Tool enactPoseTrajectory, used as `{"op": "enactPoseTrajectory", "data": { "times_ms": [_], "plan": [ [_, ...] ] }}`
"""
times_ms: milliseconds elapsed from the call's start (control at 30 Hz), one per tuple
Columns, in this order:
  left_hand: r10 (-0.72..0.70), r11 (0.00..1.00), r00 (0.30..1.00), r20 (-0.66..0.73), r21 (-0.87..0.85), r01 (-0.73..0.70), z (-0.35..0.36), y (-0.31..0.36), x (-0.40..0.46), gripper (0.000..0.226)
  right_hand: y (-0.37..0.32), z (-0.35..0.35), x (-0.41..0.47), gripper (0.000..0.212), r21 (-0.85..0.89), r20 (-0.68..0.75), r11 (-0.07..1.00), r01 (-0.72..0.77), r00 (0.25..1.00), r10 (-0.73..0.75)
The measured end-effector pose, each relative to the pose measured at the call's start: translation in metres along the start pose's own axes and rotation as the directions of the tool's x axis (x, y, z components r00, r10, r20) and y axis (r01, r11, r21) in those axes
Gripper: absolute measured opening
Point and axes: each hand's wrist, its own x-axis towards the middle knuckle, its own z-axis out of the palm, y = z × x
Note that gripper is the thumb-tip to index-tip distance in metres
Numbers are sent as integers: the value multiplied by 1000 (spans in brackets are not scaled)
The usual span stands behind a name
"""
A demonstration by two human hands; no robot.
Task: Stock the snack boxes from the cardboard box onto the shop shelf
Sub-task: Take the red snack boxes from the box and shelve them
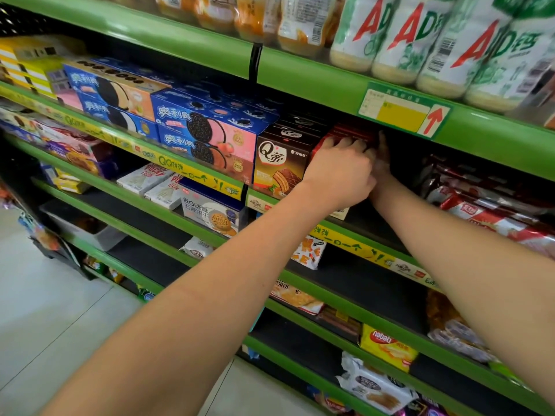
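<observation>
A red snack box (351, 134) stands on the green shop shelf (300, 79), right of a row of brown snack boxes (280, 163). My left hand (339, 169) grips the red box's front, fingers curled over its top edge. My right hand (382, 157) lies flat against the box's right side, fingers straight and reaching into the dark shelf. Most of the red box is hidden behind my hands. The cardboard box is out of view.
Blue cookie boxes (204, 130) fill the shelf to the left. Red wafer packs (486, 211) lie to the right, with dark open shelf space between. Bottles (420, 40) stand on the shelf above. Lower shelves hold scattered snack packs; tiled floor (45, 310) lies at left.
</observation>
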Motion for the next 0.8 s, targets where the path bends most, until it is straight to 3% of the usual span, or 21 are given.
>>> {"op": "enactPoseTrajectory", "data": {
  "times_ms": [200, 300, 433, 600, 700, 733, 800],
  "plan": [
    [2, 999, 1000, -19, -34, -2, 0, 2, -1, 40, -4, -2, -5, 44, 54, 9, 998, 23, 1000, -23],
    [2, 987, 998, -62, -163, -12, -7, -1, -9, 41, -8, -8, -22, 46, 46, -22, 999, 16, 1000, -15],
    [-108, 908, 976, -191, -417, 19, -23, -13, -45, 33, -2, -32, -81, 22, -133, -111, 986, 96, 988, -111],
    [-332, 772, 941, -69, -592, 230, -33, -23, -120, 23, 16, -56, -161, 12, -358, 25, 908, 218, 974, -225],
    [-486, 593, 862, 142, -671, 445, -32, -23, -174, 20, 38, -55, -191, 12, -472, 168, 862, 184, 979, -117],
    [-561, 492, 798, 221, -686, 536, -32, -20, -194, 18, 49, -53, -199, 12, -495, 216, 855, 152, 975, -48],
    [-714, 191, 599, 362, -723, 664, -32, -14, -234, 21, 76, -53, -214, 16, -493, 307, 868, 64, 946, 104]
  ]
}}
